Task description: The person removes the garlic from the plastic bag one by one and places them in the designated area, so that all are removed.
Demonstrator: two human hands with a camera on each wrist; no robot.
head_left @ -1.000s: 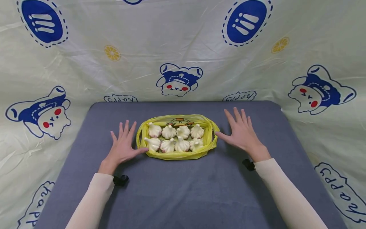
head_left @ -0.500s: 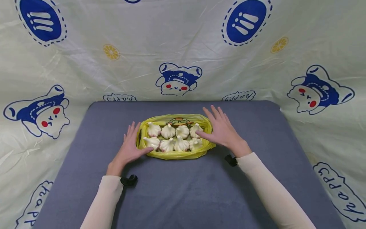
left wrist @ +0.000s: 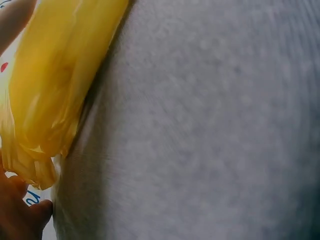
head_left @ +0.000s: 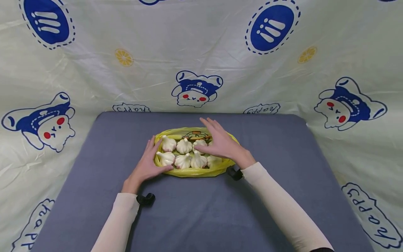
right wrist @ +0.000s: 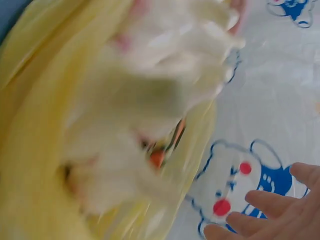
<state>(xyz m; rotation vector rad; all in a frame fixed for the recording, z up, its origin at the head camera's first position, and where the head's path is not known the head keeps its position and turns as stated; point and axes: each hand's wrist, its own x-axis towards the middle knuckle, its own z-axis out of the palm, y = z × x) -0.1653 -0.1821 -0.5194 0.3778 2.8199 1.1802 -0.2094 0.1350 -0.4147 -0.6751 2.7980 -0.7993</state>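
Head view: right hand (head_left: 220, 141) farther left than in earlier frames, now over right part of yellow bag (head_left: 189, 173); left hand (head_left: 147, 164) slightly farther right, at bag's left end. Bag lies on grey-blue cloth (head_left: 201, 217), garlic bulbs (head_left: 184, 146) in two rows inside, some hidden by right hand. Printed sheet (head_left: 201, 35) behind. Both thumbs apart from extended fingers.

Left wrist view: bag beside fingers; grip unclear here.

Right wrist view: bulbs blurred; fingers slightly spread, apart from bag.
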